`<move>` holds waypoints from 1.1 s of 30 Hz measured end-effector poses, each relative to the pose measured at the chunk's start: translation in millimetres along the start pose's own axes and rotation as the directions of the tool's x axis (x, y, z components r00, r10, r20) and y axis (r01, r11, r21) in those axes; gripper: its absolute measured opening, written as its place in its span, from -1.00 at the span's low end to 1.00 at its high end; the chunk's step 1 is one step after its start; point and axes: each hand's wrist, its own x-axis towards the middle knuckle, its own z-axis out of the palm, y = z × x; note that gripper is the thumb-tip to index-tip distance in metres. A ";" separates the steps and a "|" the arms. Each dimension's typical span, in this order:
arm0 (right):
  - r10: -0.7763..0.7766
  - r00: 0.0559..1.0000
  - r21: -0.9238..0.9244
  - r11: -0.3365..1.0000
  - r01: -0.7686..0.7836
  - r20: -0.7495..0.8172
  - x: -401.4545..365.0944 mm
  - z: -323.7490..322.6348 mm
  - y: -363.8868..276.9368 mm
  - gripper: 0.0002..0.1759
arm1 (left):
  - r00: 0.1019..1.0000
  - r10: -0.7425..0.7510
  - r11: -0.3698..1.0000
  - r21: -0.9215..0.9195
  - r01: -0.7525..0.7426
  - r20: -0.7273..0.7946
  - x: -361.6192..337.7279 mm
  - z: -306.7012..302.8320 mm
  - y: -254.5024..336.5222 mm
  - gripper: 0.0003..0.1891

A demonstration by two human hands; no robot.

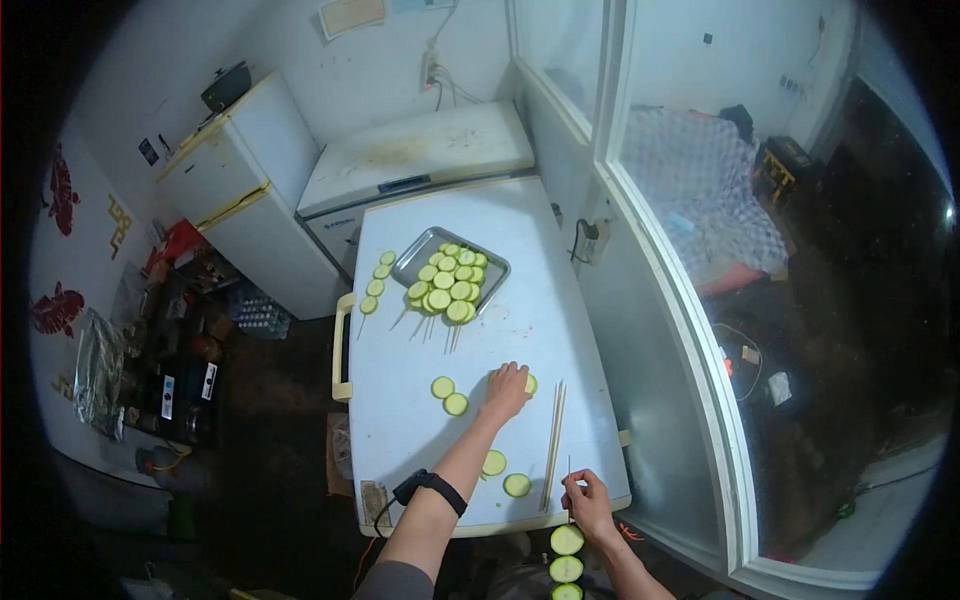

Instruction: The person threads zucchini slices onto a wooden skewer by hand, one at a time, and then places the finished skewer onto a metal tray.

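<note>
Zucchini skewer (566, 569) pinched in right grip (590, 507), past table edge (490, 529); left grip (507, 391) at slice (531, 384), closure unclear.

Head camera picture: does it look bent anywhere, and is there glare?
In the head view, the white partition frame bows and corners go black, probably from a wide lens; same head view, a small bright glint near the right edge.

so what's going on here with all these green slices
The right hand holds a skewer threaded with at least three green slices; the left hand partly covers a loose slice on the white table. More slices and some bare sticks lie nearby. Farther up, loaded skewers rest in a pile on a metal tray.
</note>
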 end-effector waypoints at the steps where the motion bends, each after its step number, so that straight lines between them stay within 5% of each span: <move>1: -0.004 1.000 0.002 1.000 0.004 0.001 0.0 0.9 -1.1 -0.81 | 1.000 0.001 1.000 0.001 -0.001 0.000 0.7 -6.1 0.3 -0.59; 4: -0.027 1.000 -0.001 1.000 0.027 -0.008 -0.4 4.0 -4.0 -0.82 | 0.998 -0.062 0.986 -0.154 0.066 0.033 -7.6 -35.5 -1.4 -0.58; 5: -0.049 0.999 -0.009 0.999 0.049 -0.014 -0.1 5.6 -6.5 -0.83 | 0.982 -0.177 0.764 -0.620 0.177 0.063 -14.2 -47.9 -2.6 -0.52; 6: -0.060 0.998 -0.009 0.998 0.060 -0.009 3.2 8.6 -9.9 -0.83 | 0.956 -0.257 0.332 -0.916 0.223 0.139 -19.8 -62.0 -1.8 -0.46; 7: -0.089 0.996 0.048 0.995 0.089 0.002 6.4 13.6 -13.1 -0.84 | 0.956 -0.262 0.337 -0.917 0.215 0.128 -32.9 -74.8 1.8 -0.46; 8: -0.117 0.993 0.104 0.988 0.115 0.016 7.9 19.9 -17.4 -0.84 | 0.955 -0.183 -0.196 -0.961 0.195 0.232 -54.4 -86.0 6.2 -0.48; 9: -0.126 0.991 0.098 0.988 0.123 0.034 7.4 27.5 -26.2 -0.84 | 0.961 -0.061 -0.673 -0.722 0.159 0.269 -76.1 -98.0 11.0 -0.49; 12: -0.185 0.978 0.193 0.967 0.164 0.098 -2.3 60.1 -66.7 -0.85 | 0.966 -0.141 -0.825 -0.565 0.006 0.216 -127.5 -125.3 30.3 -0.52; 17: -0.281 0.929 0.115 0.959 0.261 0.241 -29.5 126.8 -85.7 -0.83 | 0.984 -0.120 -0.934 -0.352 -0.067 0.131 -167.5 -84.6 -14.6 -0.48; 19: -0.302 0.916 0.001 0.950 0.313 0.265 -37.0 151.0 -75.0 -0.80 | 0.943 -0.225 -0.942 -0.302 -0.146 0.246 -174.1 -79.2 -25.9 -0.42; 27: -0.304 0.893 -0.157 0.916 0.370 0.332 -34.9 192.9 -46.3 -0.76 | 0.878 -0.256 -0.888 -0.457 -0.049 0.404 -185.2 -92.8 -51.8 -0.40; 33: -0.317 0.893 -0.181 0.904 0.386 0.320 -37.1 200.9 -37.4 -0.77 | 0.912 -0.206 -0.839 -0.544 0.022 0.354 -192.2 -91.8 -57.8 -0.41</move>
